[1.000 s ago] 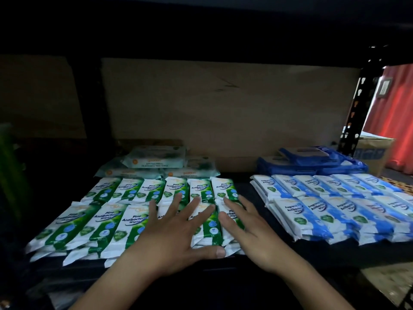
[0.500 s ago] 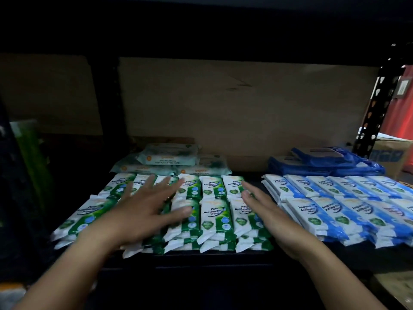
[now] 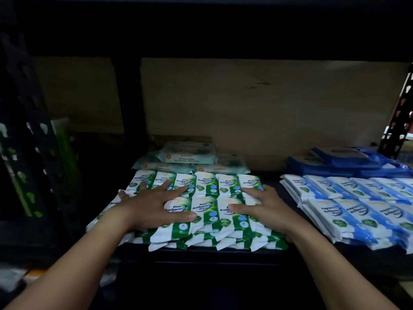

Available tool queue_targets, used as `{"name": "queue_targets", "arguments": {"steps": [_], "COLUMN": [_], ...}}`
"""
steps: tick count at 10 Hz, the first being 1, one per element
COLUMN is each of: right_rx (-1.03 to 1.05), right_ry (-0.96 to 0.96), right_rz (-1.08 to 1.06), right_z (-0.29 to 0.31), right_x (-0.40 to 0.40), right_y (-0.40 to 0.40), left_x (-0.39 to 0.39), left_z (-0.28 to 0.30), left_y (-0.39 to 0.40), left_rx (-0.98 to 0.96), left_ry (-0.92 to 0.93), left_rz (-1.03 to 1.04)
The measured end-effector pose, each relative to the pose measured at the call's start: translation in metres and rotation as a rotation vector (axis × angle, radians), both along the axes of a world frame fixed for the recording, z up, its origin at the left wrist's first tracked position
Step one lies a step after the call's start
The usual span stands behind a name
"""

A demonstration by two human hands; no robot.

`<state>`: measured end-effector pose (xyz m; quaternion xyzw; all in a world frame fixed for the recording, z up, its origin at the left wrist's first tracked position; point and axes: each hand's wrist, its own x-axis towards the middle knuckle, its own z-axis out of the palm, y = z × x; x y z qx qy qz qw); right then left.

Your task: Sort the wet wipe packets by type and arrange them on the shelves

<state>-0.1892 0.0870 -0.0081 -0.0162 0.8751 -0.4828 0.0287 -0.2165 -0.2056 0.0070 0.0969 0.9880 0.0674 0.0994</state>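
Green and white pine wipe packets [image 3: 204, 209] lie in two stacked rows on the dark shelf [image 3: 214, 253]. My left hand [image 3: 156, 204] rests flat on the left part of the green rows, fingers spread. My right hand [image 3: 261, 204] lies flat on the right part, fingers straight and thumb pointing left. Blue and white wipe packets [image 3: 348, 204] lie in rows to the right, apart from both hands. Pale green larger packs [image 3: 190, 158] are stacked behind the green rows. Dark blue larger packs [image 3: 344, 161] sit behind the blue rows.
A brown board [image 3: 257, 104] backs the shelf. Black perforated uprights stand at the left [image 3: 29, 121] and right [image 3: 400, 108]. Green items [image 3: 64, 153] show dimly beyond the left upright. The shelf above hangs dark overhead.
Both hands have spread apart over the green rows: the left one now lies flat on the left packets, the right one moved onto the right packets. The view has come closer.
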Motion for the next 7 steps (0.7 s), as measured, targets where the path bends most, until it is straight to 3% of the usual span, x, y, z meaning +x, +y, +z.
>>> {"name": "queue_targets", "arguments": {"steps": [2,4,5,6,7], "right_rx": [0.010,0.275,0.389,0.220,0.033], "right_ry": [-0.014,0.036,0.308,0.829,1.227], "right_rz": [0.040,0.024,-0.085,-0.222,-0.215], "right_z": [0.002,0.009,0.031,0.074,0.122], "right_x": [-0.003,-0.002,0.012,0.046,0.116], "right_y": [0.004,0.006,0.002,0.003,0.015], "left_x": [0.000,-0.005,-0.001,0.012,0.037], "left_z": [0.002,0.004,0.015,0.039,0.064], "left_y": [-0.003,0.007,0.010,0.017,0.019], "left_rx": [0.012,0.068,0.150,0.367,0.519], "left_ry": [-0.004,0.045,0.243,0.694,1.130], "left_rz": [-0.016,-0.079,-0.160,-0.238,-0.331]}}
